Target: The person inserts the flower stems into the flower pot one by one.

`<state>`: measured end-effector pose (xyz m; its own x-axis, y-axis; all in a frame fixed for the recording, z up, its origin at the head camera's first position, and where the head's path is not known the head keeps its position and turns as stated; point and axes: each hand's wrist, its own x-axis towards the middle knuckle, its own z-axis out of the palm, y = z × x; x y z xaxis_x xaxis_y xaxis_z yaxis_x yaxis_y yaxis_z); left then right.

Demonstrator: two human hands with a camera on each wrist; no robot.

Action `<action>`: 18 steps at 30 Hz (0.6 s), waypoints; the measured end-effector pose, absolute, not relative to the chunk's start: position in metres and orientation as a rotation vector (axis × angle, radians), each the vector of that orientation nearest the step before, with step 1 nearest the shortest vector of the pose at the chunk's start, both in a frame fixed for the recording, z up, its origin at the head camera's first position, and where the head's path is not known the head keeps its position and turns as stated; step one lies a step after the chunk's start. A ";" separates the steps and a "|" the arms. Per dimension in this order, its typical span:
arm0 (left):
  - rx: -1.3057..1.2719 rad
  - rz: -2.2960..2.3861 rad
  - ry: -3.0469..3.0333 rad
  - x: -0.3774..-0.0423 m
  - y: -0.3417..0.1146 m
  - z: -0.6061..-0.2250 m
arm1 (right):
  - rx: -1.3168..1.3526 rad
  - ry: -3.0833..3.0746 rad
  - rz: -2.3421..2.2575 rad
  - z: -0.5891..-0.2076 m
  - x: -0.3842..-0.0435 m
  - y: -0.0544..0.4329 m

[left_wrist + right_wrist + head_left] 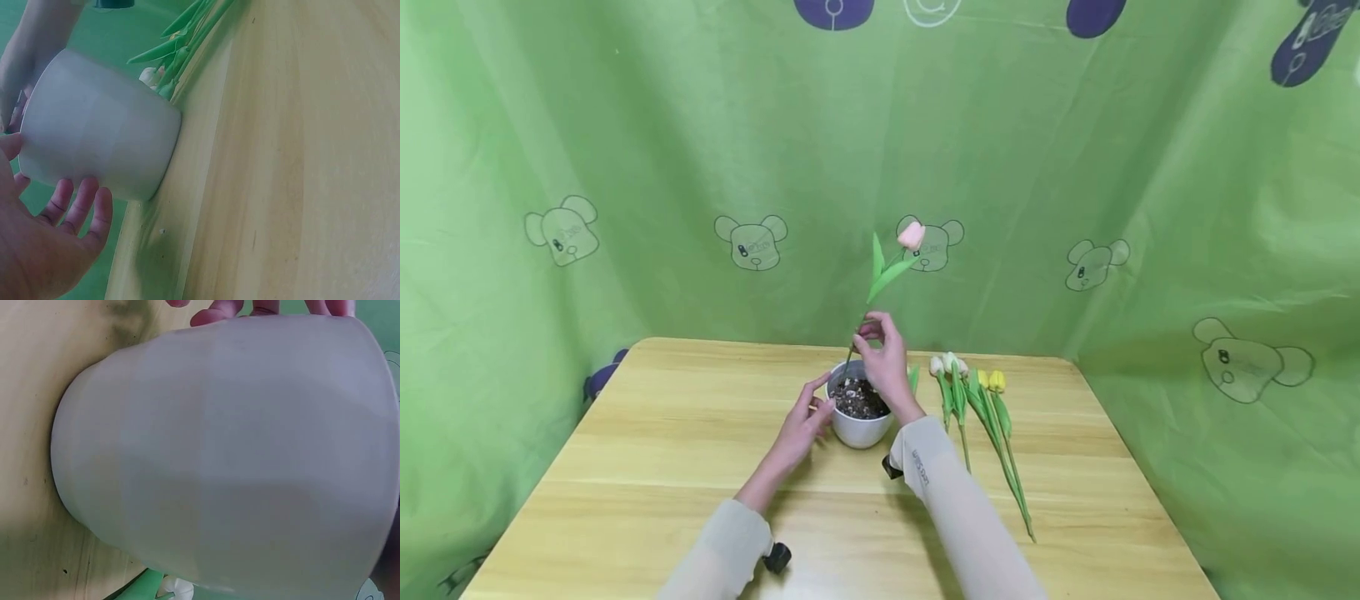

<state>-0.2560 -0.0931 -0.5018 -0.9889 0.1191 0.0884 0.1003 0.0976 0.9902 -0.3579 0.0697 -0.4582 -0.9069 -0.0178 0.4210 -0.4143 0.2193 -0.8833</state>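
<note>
My right hand point(883, 358) pinches the green stem of a pink tulip point(912, 237) above a white pot point(859, 432). The tulip leans to the right, and its lower stem runs down into the pot at the back left of the dark soil point(857, 400). My left hand point(805, 425) rests against the pot's left side, thumb and fingertips near the rim. In the left wrist view, the left fingers point(81, 203) lie loosely spread along the pot wall point(100, 125). The pot wall point(225, 456) fills most of the right wrist view and stands upright on the table.
Right of the pot, white tulips point(950, 362) and yellow tulips point(996, 382) lie on the wooden table point(685, 433), their stems pointing toward the front. A green curtain point(820, 167) with bear faces hangs behind the table and along its sides.
</note>
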 end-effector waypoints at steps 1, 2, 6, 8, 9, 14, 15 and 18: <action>0.233 2.084 2.318 -0.256 -0.093 -0.502 | 0.401 -2.182 1.731 -0.459 -0.358 0.069; 0.236 2.083 2.319 -0.256 -0.093 -0.502 | 0.402 -2.185 1.726 -0.460 -0.358 0.069; 0.247 2.067 2.328 -0.256 -0.093 -0.502 | 0.414 -2.200 1.705 -0.461 -0.358 0.068; 0.245 2.062 2.344 -0.259 -0.093 -0.507 | 0.414 -2.215 1.694 -0.461 -0.358 0.067; 0.235 2.061 2.357 -0.262 -0.092 -0.512 | 0.417 -2.218 1.688 -0.461 -0.358 0.067; 0.207 2.068 2.367 -0.266 -0.090 -0.518 | 0.452 -2.250 1.650 -0.462 -0.358 0.067; 0.215 2.065 2.360 -0.263 -0.090 -0.512 | 0.467 -2.255 1.643 -0.462 -0.358 0.066; 0.253 2.043 2.343 -0.256 -0.092 -0.499 | 0.499 -2.265 1.624 -0.463 -0.358 0.066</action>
<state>-0.2560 -0.0924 -0.4992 -0.9866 0.1368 0.0894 0.1072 0.1292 0.9858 -0.3581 0.0656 -0.4632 -0.8916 -0.0997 0.4417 -0.4503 0.2971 -0.8420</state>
